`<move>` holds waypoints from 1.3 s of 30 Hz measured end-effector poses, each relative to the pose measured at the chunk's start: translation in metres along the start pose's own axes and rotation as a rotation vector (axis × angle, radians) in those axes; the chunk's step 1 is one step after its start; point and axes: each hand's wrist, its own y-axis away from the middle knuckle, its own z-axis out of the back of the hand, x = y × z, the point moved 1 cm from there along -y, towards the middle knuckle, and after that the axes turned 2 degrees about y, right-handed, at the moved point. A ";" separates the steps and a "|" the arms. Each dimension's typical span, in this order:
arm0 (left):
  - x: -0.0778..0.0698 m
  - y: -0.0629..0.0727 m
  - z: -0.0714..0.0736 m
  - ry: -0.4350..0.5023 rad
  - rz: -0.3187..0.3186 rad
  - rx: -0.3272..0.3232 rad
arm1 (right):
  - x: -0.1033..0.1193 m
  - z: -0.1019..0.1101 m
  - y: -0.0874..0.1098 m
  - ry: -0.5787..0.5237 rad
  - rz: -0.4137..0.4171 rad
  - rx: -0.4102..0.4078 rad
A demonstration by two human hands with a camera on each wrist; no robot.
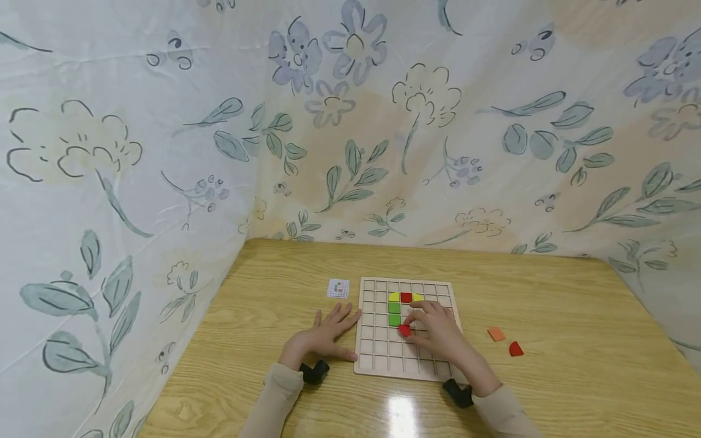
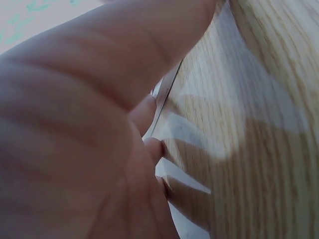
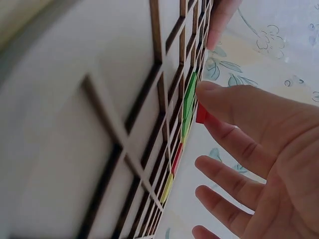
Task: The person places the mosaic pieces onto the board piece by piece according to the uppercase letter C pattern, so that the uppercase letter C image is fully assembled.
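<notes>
A light wooden grid board [image 1: 367,359] lies on the table. My right hand [image 1: 436,328] is over it, pinching a red tile [image 1: 404,330] between thumb and finger just below the green tiles; the right wrist view shows the same red tile [image 3: 201,114] partly hidden by the fingertips. Set in the grid are two green square tiles [image 1: 394,314], a red square tile [image 1: 406,297] and two yellow tiles with rounded corners [image 1: 394,297], one partly behind the right hand. My left hand [image 1: 324,336] rests with spread fingers on the table, fingertips at the board's left edge.
Right of the board lie an orange tile [image 1: 496,333] and a red quarter-round tile [image 1: 516,348]. A small printed pattern card [image 1: 338,288] lies beside the board's upper left corner. Flowered cloth [image 1: 350,152] hangs behind and left of the table [image 1: 274,267].
</notes>
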 end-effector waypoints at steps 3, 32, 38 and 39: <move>0.000 0.000 0.000 -0.003 0.000 0.001 | 0.002 -0.002 -0.003 -0.007 0.000 0.019; 0.001 -0.001 -0.001 -0.009 0.005 0.005 | 0.010 -0.009 -0.008 -0.004 -0.028 0.082; 0.004 -0.003 -0.002 -0.005 0.008 0.001 | 0.008 -0.011 -0.009 0.011 -0.014 0.069; 0.004 -0.003 -0.002 -0.005 0.009 0.001 | 0.008 -0.011 -0.009 0.015 -0.013 0.067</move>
